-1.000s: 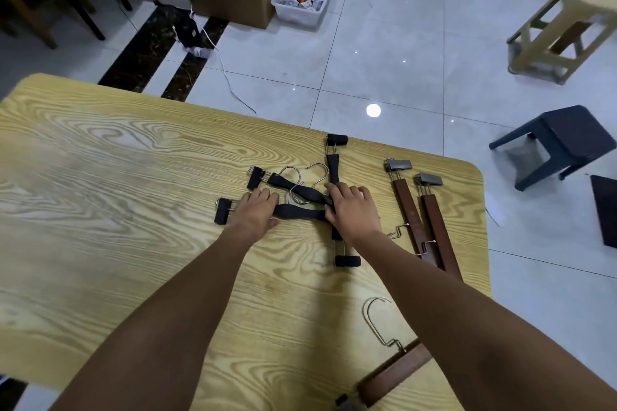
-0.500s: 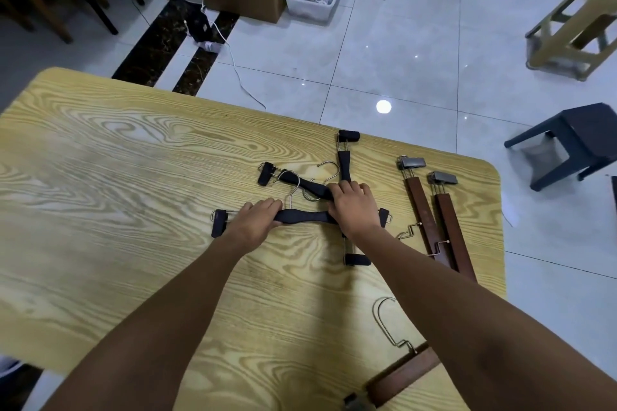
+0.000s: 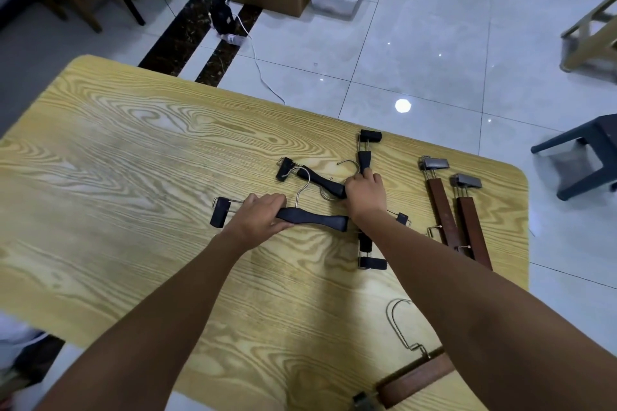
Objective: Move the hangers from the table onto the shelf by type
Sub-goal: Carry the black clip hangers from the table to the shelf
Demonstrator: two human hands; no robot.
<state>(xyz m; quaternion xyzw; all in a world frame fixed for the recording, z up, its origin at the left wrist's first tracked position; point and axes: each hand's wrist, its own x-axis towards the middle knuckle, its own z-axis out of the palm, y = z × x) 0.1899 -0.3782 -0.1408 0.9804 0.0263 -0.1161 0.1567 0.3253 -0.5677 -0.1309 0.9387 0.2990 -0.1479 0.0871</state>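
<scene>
Brown hanger cut by bottom edge, dark stool cropped, blurred

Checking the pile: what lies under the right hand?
Under the right hand, the slanted hanger and the far-pointing hanger meet. Their crossing is covered, so which lies on top cannot be told.

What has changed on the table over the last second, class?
The left hand, flat on the nearest black hanger before, now grips its bar. The right hand stays where the other black hangers cross; its grip is unclear. The brown hangers have not moved.
</scene>
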